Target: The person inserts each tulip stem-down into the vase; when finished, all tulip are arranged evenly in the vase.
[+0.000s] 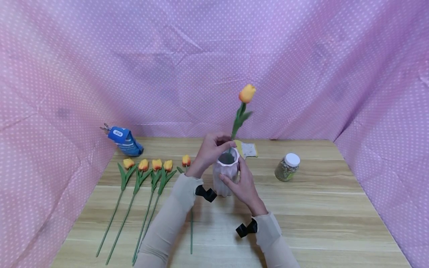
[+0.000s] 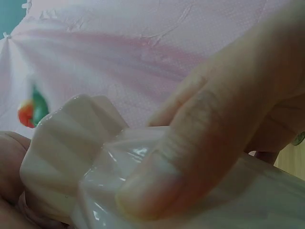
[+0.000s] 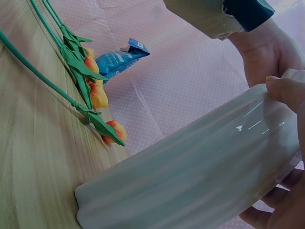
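A white fluted vase [image 1: 223, 176] stands upright on the table, its scalloped mouth facing up. My right hand [image 1: 244, 182] grips the vase's upper side, thumb [image 2: 162, 181] across the front and fingers round the far side. At the rim, my left hand [image 1: 214, 149] pinches the green stem of a yellow-orange tulip [image 1: 247, 93], whose lower end goes down into the vase mouth. The bloom rises high above both hands, leaning slightly right. In the right wrist view the vase [image 3: 190, 162] fills much of the picture, with my left hand [image 3: 269, 57] behind its top.
Several tulips [image 1: 143, 165] lie on the table to the left, and a single tulip [image 1: 186, 160] lies beside my left forearm. A blue bag [image 1: 125, 141] stands at the back left. Right of the vase is a white-lidded jar [image 1: 287, 167]; behind it lies a yellow-and-white packet [image 1: 248, 150].
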Action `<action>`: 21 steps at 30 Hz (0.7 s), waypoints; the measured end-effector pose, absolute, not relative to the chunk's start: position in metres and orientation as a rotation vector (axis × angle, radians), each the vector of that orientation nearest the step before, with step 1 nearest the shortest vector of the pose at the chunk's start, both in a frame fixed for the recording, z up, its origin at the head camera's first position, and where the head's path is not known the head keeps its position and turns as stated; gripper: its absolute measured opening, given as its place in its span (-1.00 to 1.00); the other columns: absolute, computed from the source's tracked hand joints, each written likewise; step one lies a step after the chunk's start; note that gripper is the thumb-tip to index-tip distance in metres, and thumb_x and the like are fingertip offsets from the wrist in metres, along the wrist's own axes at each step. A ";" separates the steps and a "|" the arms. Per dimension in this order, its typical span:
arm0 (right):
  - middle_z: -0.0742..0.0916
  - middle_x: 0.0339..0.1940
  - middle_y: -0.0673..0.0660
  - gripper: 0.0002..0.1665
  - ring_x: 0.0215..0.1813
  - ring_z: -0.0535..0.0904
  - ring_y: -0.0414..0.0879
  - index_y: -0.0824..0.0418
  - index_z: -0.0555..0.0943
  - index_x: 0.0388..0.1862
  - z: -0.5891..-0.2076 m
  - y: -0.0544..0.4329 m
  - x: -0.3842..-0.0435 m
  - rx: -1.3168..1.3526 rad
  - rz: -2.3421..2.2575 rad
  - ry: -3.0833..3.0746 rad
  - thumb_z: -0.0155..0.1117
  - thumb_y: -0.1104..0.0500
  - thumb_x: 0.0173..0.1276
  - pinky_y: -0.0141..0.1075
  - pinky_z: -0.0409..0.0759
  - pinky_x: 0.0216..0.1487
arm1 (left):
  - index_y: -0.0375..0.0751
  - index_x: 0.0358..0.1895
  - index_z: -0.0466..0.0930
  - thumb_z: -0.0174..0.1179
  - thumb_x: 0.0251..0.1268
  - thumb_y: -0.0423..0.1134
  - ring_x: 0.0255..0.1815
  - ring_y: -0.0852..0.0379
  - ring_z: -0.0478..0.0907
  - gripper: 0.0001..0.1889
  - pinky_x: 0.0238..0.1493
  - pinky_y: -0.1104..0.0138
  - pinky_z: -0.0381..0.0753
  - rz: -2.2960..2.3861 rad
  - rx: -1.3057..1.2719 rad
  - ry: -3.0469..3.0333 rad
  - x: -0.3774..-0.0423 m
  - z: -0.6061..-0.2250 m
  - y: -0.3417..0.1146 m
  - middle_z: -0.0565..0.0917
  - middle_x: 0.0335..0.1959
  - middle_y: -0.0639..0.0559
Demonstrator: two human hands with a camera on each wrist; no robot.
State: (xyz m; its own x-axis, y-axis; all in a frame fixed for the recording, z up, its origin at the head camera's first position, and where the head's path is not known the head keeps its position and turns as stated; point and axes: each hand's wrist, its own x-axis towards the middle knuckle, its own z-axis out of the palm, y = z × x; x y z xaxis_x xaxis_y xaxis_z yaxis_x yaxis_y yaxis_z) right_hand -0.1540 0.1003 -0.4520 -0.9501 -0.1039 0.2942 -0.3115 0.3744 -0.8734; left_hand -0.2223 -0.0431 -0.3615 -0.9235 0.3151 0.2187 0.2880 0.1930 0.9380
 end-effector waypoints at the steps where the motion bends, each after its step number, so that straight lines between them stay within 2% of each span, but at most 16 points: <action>1: 0.42 0.50 0.25 0.03 0.47 0.41 0.20 0.19 0.09 0.59 -0.452 0.100 -0.154 0.374 1.614 -2.446 0.43 0.03 0.30 0.24 0.41 0.47 | -0.35 -0.06 0.71 0.30 0.33 -0.35 -0.31 0.23 0.62 -0.81 -0.23 0.49 0.59 1.866 0.608 2.418 -0.222 -0.362 -0.043 0.78 -0.16 -0.26; 4: 0.43 0.49 0.24 0.02 0.45 0.43 0.19 0.17 0.09 0.59 -0.453 0.101 -0.154 0.379 1.619 -2.447 0.43 0.03 0.30 0.23 0.40 0.47 | -0.36 -0.05 0.72 0.32 0.30 -0.36 -0.31 0.22 0.62 -0.79 -0.24 0.49 0.60 1.830 0.648 2.437 -0.221 -0.362 -0.043 0.79 -0.15 -0.26; 7: 0.46 0.46 0.24 0.02 0.41 0.46 0.17 0.17 0.10 0.59 -0.453 0.102 -0.155 0.388 1.612 -2.447 0.43 0.04 0.30 0.22 0.42 0.45 | -0.36 0.00 0.70 0.34 0.27 -0.37 -0.25 0.17 0.68 -0.75 -0.17 0.47 0.66 1.810 0.706 2.442 -0.221 -0.362 -0.044 0.79 -0.12 -0.26; 11: 0.50 0.41 0.24 0.00 0.37 0.49 0.16 0.18 0.12 0.57 -0.453 0.102 -0.155 0.393 1.593 -2.445 0.44 0.04 0.29 0.21 0.46 0.41 | -0.32 0.09 0.67 0.38 0.24 -0.35 -0.08 0.02 0.74 -0.66 0.04 0.29 0.74 1.790 0.735 2.437 -0.219 -0.362 -0.045 0.79 -0.08 -0.23; 14: 0.52 0.40 0.25 -0.01 0.36 0.50 0.16 0.18 0.13 0.56 -0.453 0.101 -0.155 0.390 1.591 -2.447 0.44 0.03 0.29 0.21 0.47 0.39 | -0.27 0.16 0.63 0.39 0.23 -0.32 0.02 -0.05 0.73 -0.59 0.16 0.15 0.72 1.782 0.724 2.427 -0.218 -0.361 -0.047 0.78 -0.04 -0.21; 17: 0.50 0.42 0.24 0.00 0.39 0.47 0.17 0.16 0.12 0.57 -0.453 0.101 -0.155 0.380 1.608 -2.453 0.43 0.02 0.29 0.23 0.44 0.42 | -0.25 0.19 0.61 0.38 0.23 -0.30 0.04 -0.04 0.72 -0.56 0.19 0.14 0.69 1.779 0.724 2.421 -0.217 -0.361 -0.048 0.77 -0.02 -0.20; 21: 0.47 0.45 0.25 0.02 0.43 0.45 0.19 0.17 0.10 0.58 -0.453 0.101 -0.154 0.377 1.621 -2.450 0.43 0.03 0.29 0.24 0.41 0.45 | -0.27 0.13 0.64 0.36 0.26 -0.30 0.01 -0.01 0.71 -0.63 0.14 0.20 0.70 1.790 0.746 2.412 -0.217 -0.362 -0.050 0.77 -0.03 -0.21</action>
